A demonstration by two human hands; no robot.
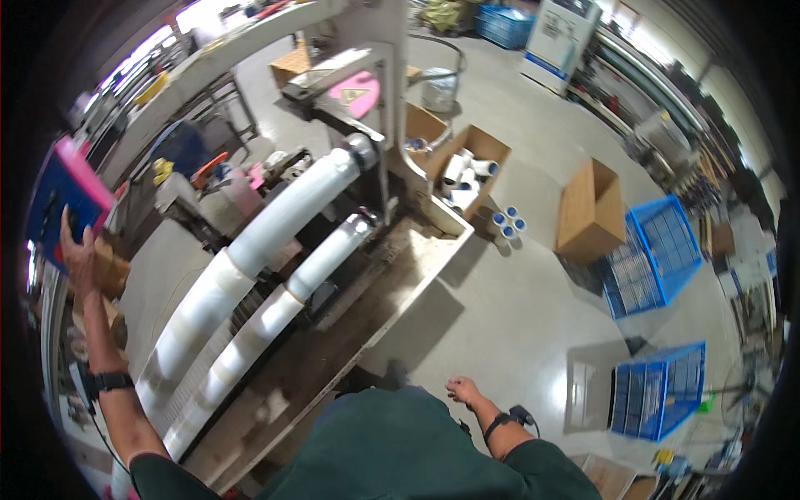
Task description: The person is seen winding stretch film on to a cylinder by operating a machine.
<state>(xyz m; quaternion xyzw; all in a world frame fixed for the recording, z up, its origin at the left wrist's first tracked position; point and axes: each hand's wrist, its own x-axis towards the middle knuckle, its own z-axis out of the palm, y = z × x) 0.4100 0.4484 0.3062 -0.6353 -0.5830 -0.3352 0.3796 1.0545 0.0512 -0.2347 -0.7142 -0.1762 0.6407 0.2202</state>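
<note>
My left hand (77, 257) reaches out at the far left with its fingers stretched, touching the front of a blue control panel (58, 212) with a pink edge. Its fingertips are by the buttons, and which one they touch I cannot make out. My right hand (463, 389) hangs beside my body, fingers loosely bent, and nothing shows in it. Two long white rolls lie side by side across the machine in front of me: a thicker roll (292, 200) and a thinner roll (332, 257).
A machine trough (350, 321) runs between me and the rolls. An open carton (492, 150) holds white rolls, with several small rolls (508, 223) standing beside it on the floor. Further right are a tall carton (587, 217) and blue crates (667, 250), (658, 396).
</note>
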